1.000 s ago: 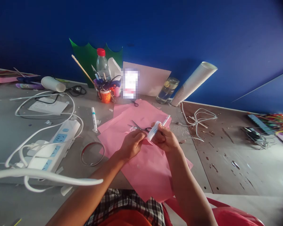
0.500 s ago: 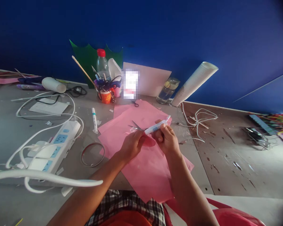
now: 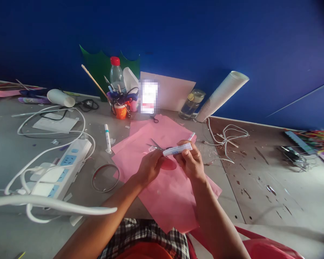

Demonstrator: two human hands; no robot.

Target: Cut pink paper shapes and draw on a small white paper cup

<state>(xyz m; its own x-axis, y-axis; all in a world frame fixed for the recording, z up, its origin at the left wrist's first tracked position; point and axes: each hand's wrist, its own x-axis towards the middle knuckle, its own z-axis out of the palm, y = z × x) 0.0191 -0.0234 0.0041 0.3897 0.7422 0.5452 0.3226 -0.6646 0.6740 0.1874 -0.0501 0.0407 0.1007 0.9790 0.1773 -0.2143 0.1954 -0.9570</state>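
My right hand [image 3: 193, 162] is closed around a white tube with blue print [image 3: 177, 148], which lies nearly level above pink paper sheets [image 3: 164, 201]. My left hand [image 3: 150, 167] is closed at the tube's left end, with a dark pink oval piece [image 3: 169, 164] at its thumb and fingertips. Whether the left fingers also touch the tube is hidden. Scissors [image 3: 157, 145] with open blades lie on the paper just beyond my hands, their handles partly covered. Behind my right hand a small white stick-like thing [image 3: 191, 136] rests on the paper.
A white marker [image 3: 108, 138], a tape ring [image 3: 105, 178] and a power strip [image 3: 70, 162] with looping white cables are on the left. At the back stand an orange cup of tools [image 3: 121, 112], a bright screen [image 3: 149, 96], a glass jar [image 3: 191, 104] and leaning stacked paper cups [image 3: 223, 95].
The white tube has turned in my right hand, hiding most of its blue label, and tilts less. The dark pink piece shows more fully and has shifted slightly left and toward me.
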